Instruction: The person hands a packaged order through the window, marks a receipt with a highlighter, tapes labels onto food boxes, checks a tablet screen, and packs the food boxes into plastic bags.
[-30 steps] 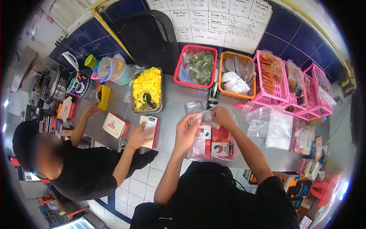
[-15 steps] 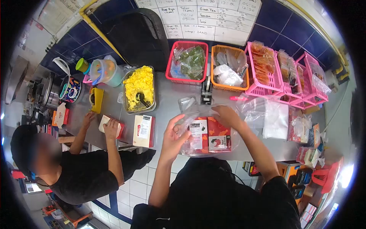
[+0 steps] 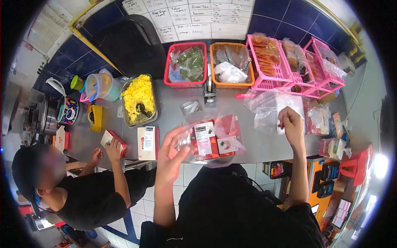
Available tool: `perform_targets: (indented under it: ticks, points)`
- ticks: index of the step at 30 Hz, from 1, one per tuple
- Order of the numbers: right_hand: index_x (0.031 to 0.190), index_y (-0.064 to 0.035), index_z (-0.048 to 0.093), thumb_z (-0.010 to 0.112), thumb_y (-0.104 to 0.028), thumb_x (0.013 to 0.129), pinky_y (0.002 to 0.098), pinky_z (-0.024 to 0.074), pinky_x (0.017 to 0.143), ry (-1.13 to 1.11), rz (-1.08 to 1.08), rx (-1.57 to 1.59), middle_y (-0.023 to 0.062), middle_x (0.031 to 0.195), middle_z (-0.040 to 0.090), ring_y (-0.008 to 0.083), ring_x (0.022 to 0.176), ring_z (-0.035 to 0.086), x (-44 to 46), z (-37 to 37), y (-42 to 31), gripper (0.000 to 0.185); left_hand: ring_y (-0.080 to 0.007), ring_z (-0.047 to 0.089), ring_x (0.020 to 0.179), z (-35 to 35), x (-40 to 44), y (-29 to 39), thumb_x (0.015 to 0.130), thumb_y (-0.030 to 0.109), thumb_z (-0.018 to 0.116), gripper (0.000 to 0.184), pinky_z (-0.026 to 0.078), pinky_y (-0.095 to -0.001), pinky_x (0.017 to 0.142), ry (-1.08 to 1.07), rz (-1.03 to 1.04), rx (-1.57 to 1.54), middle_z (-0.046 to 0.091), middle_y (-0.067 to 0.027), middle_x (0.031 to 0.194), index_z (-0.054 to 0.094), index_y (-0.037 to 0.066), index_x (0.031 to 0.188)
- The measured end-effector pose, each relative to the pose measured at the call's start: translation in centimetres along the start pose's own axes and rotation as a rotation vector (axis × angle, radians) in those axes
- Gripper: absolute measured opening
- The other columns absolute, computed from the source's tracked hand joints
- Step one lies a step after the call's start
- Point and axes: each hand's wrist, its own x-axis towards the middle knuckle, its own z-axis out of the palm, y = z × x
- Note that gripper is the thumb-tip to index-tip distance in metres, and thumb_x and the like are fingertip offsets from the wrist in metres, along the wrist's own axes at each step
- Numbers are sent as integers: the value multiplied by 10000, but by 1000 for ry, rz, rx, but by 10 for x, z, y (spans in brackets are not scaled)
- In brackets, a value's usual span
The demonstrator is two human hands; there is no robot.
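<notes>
Two red boxes (image 3: 205, 140) sit inside a clear plastic bag (image 3: 229, 128) at the counter's front edge. My left hand (image 3: 173, 149) is at the bag's left side, with the thin plastic between thumb and fingers. My right hand (image 3: 291, 124) is away from the bag, above the white plastic sheets (image 3: 289, 103) on the right. Its fingers are curled together, and whether they pinch anything is too small to tell. Beside the sheets lie loose clear bags (image 3: 264, 109). A small clear container (image 3: 191, 107) is behind the boxes.
A co-worker at the left handles a red and white box (image 3: 113, 142); another box (image 3: 147, 143) stands nearby. Behind are a tray of yellow food (image 3: 139, 100), a red basket (image 3: 186, 65), an orange basket (image 3: 232, 65), pink baskets (image 3: 273, 70) and a tape dispenser (image 3: 209, 89).
My right hand has left the bag and moved right to the plastic sheets. My left hand stays at the bag. The co-worker's hands have drawn closer together at a box, and the view has shifted right.
</notes>
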Motion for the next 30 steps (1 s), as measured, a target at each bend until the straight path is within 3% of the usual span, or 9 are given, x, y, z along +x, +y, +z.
perform_targets:
  ticks: [6, 9, 12, 15, 18, 20, 24, 28, 30]
  points:
    - [1277, -74, 569, 785, -280, 834, 446, 515, 895, -95, -391, -336, 143, 1135, 655, 324, 1011, 645, -43, 135, -5, 535, -175, 553, 1171, 16, 10, 5, 919, -47, 631, 544, 516, -355, 982, -204, -31, 104, 476, -128, 1378, 434, -8, 1424]
    - [1290, -84, 565, 766, -261, 841, 486, 501, 902, 49, -304, -783, 154, 1191, 626, 386, 1039, 623, -54, 188, 41, 523, -177, 544, 1186, 18, 6, -1, 918, -41, 628, 527, 519, -352, 970, -193, 32, 125, 484, -134, 1377, 448, -8, 1413]
    - [1312, -45, 520, 719, -154, 857, 492, 519, 864, -11, -359, -584, 202, 991, 684, 409, 960, 650, -37, 179, 122, 508, -180, 560, 1160, 11, 1, -5, 927, -6, 628, 508, 522, -343, 949, -175, -52, 73, 489, -137, 1375, 458, 1, 1405]
    - [1239, -18, 546, 676, -122, 876, 479, 518, 787, -59, -192, -416, 234, 941, 686, 436, 916, 642, -25, 126, 102, 399, -183, 579, 1128, 8, -2, -10, 934, 31, 631, 493, 527, -338, 926, -143, -65, 69, 491, -140, 1378, 467, 15, 1399]
    - [1151, -28, 579, 637, -76, 905, 404, 515, 684, 218, -359, -573, 136, 842, 671, 318, 708, 655, -14, 78, 73, 258, -200, 636, 986, 10, -3, -7, 930, 85, 650, 528, 533, -352, 905, -105, 24, 106, 516, -164, 1379, 453, 22, 1416]
    - [1182, -48, 559, 658, -95, 913, 358, 520, 750, -35, 126, 334, 91, 879, 680, 232, 766, 653, -12, 50, 31, 291, -200, 639, 987, 14, -1, 3, 929, 81, 650, 534, 533, -353, 906, -110, 14, 102, 519, -169, 1380, 447, 21, 1420]
    - [1360, -25, 467, 653, -24, 888, 315, 486, 865, -228, 276, 773, 39, 896, 675, 161, 900, 642, -31, 52, -29, 507, -170, 588, 1125, 24, 12, 17, 930, 50, 652, 523, 538, -329, 898, -137, -30, 85, 527, -132, 1348, 455, 34, 1415]
    - [1405, -88, 454, 765, -113, 833, 329, 506, 870, -224, -326, 260, 89, 932, 690, 188, 907, 651, -46, 122, -81, 652, -164, 581, 1133, 66, 37, 23, 921, 60, 683, 577, 537, -313, 901, -321, -49, 76, 540, -112, 1324, 435, 46, 1442]
    - [1412, -88, 465, 788, -108, 806, 329, 520, 847, -169, -526, 45, 97, 906, 686, 190, 874, 662, -44, 128, -89, 687, -169, 573, 1171, 77, 48, 15, 911, 58, 708, 650, 531, -308, 929, -477, 137, 457, 553, -113, 1298, 392, 57, 1479]
